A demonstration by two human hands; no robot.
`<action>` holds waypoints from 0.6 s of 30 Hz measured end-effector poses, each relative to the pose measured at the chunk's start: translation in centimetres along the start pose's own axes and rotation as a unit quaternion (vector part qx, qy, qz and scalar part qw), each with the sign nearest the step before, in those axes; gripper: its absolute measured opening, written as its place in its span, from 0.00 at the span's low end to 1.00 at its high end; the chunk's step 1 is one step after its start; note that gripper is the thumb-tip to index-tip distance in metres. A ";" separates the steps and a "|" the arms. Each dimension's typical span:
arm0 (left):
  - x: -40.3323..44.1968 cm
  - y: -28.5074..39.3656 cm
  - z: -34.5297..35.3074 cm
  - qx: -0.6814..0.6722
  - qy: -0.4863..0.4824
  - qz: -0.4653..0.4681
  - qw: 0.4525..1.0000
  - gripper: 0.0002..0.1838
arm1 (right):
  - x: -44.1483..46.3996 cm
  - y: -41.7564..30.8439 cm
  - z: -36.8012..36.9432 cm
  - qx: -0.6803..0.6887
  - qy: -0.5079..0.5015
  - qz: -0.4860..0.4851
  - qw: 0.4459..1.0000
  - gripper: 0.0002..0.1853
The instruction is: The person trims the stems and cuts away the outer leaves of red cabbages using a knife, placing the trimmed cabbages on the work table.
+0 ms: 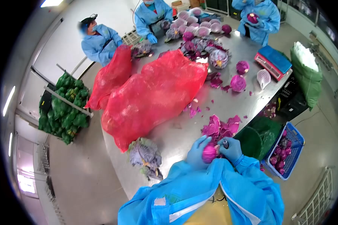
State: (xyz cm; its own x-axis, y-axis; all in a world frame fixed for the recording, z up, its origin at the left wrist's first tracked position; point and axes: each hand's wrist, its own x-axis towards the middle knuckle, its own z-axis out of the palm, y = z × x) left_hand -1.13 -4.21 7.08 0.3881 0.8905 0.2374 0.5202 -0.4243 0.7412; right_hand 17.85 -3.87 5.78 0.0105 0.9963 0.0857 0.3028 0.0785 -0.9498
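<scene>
My left hand (pixel 197 152), in a blue glove, is closed round the side of a small trimmed red cabbage (pixel 209 154) close to my body. At the cabbage's right side, my right hand (pixel 231 148), also gloved, grips a small tool with a dark, shiny handle (pixel 225 143); its working end is hidden, probably a knife. Loose purple cabbage leaves (pixel 221 128) lie on the steel table (pixel 172 140) just beyond my hands. An untrimmed cabbage with grey-purple outer leaves (pixel 144 153) rests at the table's left edge.
Red mesh sacks (pixel 154 93) fill the table's left middle. Trimmed cabbages (pixel 238 83), a scale (pixel 273 62) and a foam net (pixel 263 78) sit to the right. A blue basket of cabbages (pixel 287 150) stands on the right. Co-workers (pixel 152 18) stand around the far side.
</scene>
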 end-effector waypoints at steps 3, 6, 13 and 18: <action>0.1 -2.2 0.3 -0.056 0.027 0.005 0.998 0.54 | -0.9 0.5 0.2 0.015 -0.011 0.051 0.999 0.07; 0.6 -1.2 -0.8 -0.028 -0.002 0.010 1.000 0.54 | -0.8 -1.2 0.6 -0.021 0.007 0.122 0.992 0.17; 1.1 -1.7 -1.0 -0.025 -0.049 0.031 0.998 0.54 | -1.7 -1.3 1.0 -0.073 0.004 0.132 0.988 0.25; 0.8 -1.8 -1.4 -0.013 -0.049 0.036 0.998 0.53 | -1.4 -2.1 1.4 -0.094 -0.005 0.112 0.989 0.24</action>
State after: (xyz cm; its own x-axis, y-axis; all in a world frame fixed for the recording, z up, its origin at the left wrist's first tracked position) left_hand -2.82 -2.46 6.81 0.4970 0.8367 0.2300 0.4691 -0.4820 0.7400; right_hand 15.86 -5.41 7.22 0.0882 0.9883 -0.1243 0.4661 -0.1513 -0.8717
